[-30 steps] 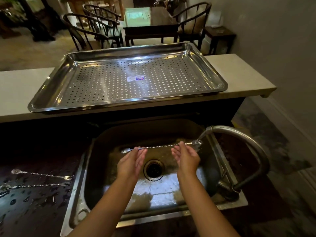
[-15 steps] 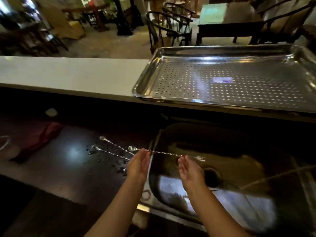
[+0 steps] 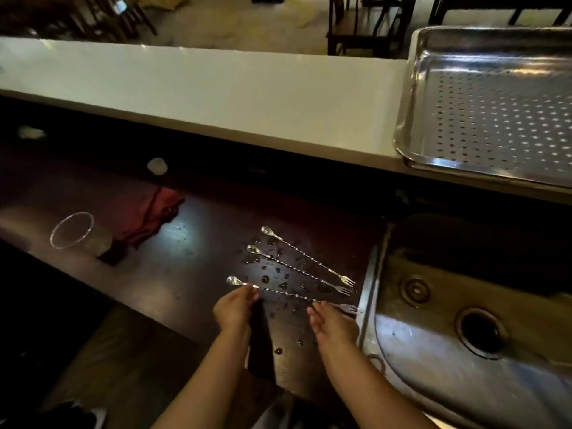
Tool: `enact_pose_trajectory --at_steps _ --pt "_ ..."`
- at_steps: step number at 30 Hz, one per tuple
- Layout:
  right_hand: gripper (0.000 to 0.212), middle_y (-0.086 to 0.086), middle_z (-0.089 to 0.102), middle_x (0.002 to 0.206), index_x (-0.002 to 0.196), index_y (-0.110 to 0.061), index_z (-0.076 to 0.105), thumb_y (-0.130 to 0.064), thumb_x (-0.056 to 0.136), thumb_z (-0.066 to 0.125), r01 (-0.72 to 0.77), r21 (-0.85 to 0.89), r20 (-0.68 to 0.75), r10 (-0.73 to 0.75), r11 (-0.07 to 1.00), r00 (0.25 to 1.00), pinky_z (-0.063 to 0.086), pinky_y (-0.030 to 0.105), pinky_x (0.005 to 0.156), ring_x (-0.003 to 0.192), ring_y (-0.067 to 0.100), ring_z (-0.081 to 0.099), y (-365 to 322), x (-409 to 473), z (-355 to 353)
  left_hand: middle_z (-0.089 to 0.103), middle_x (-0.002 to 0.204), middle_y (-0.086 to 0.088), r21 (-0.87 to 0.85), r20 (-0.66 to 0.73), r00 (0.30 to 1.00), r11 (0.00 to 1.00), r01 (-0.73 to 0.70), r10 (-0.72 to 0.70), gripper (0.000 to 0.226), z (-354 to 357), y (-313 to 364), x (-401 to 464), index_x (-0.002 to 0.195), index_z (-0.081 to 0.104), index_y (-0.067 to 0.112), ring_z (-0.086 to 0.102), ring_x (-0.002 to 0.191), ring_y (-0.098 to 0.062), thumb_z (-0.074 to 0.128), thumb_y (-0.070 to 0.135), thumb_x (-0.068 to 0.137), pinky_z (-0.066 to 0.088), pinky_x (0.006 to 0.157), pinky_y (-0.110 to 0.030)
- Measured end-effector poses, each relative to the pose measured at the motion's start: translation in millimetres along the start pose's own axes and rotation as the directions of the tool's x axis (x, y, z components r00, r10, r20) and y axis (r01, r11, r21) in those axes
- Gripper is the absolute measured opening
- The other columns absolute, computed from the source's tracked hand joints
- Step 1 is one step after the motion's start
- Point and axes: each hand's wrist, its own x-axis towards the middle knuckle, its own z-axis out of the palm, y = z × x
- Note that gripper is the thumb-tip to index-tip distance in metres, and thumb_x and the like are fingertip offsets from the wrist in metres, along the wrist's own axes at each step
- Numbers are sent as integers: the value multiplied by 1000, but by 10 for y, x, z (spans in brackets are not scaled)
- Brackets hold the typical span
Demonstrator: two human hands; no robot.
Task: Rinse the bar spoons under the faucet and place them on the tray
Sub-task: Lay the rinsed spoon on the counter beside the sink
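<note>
dark wet counter (image 3: 185, 274) left of sink (image 3: 464, 335). nearest bar spoon (image 3: 288, 293) pinched at both ends by left hand (image 3: 233, 309) and right hand (image 3: 332, 323), low over counter. likely setting down; still needs tray (image 3: 411, 97), upper right.

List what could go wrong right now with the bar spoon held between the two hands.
1. The nearest bar spoon is held only at its ends, by the left hand and right hand; wet metal could slip.
2. It hangs close over the wet dark counter beside two other spoons, not near the tray, so it could be set down with them.
3. Its fork end sits near the sink rim and may snag.
</note>
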Motion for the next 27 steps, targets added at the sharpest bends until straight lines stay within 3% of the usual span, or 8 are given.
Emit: enact_pose_trajectory --at_steps 3,9,13,18,20,22,24,27 --pt "17 27 60 116 103 11 56 2 92 49 -21 -51 -85 17 998 996 41 10 30 63 27 67 96 67 25 62 38 11 153 46 999 988 -33 26 11 -23 -17 204 71 68 10 61 41 2 64 10 82 43 40 -16" --pt "16 30 58 122 76 3 53 2 92 49 -16 -139 -132 -3 990 991 45 15 34 55 22 62 106 128 67 61 35 7 349 116 993 934 -73 34 23 -37 -41 453 60 64 10 60 39 -4 64 7 83 49 49 -18" --pt "27 22 63 105 113 13 52 -2 91 52 -29 -208 -165 -5 978 986 42 12 29 44 19 61 82 66 90 55 29 8 523 152 986 840 -144 74 26 -16 61 454 55 62 12 56 36 -2 63 10 81 44 51 -19" --pt "14 11 69 79 85 -1 62 -14 84 65 67 -480 -112 -137 875 984 39 18 38 48 17 53 104 -9 31 60 41 1 531 158 979 825 -194 129 27 -18 192 315 57 65 12 55 45 -9 66 22 81 42 50 -21" --pt "11 4 68 79 78 -13 62 -22 82 68 325 -749 63 -426 577 903 38 20 48 55 16 55 55 1 62 61 49 -2 387 189 979 910 -150 81 27 24 207 218 60 64 10 55 46 -10 62 21 85 42 50 -23" --pt "8 -5 64 91 84 -21 63 -25 81 68 507 -861 392 -605 24 693 36 16 55 73 12 57 -109 56 134 62 47 0 234 242 970 970 -60 1 26 107 222 120 64 63 8 57 40 -6 59 19 88 43 45 -19" --pt "22 -6 61 104 103 -21 66 -27 82 66 486 -772 632 -580 -411 514 40 18 63 90 14 56 -302 178 207 65 48 1 110 306 947 992 68 -99 24 198 256 36 70 62 5 59 37 -3 56 17 91 43 37 -13" --pt "30 -4 61 114 115 -22 62 -30 86 57 344 -622 750 -409 -704 520 41 32 83 107 20 51 -489 355 296 69 75 -7 -17 393 886 961 275 -247 19 280 256 -7 82 62 4 68 55 -11 51 16 93 48 40 -13"
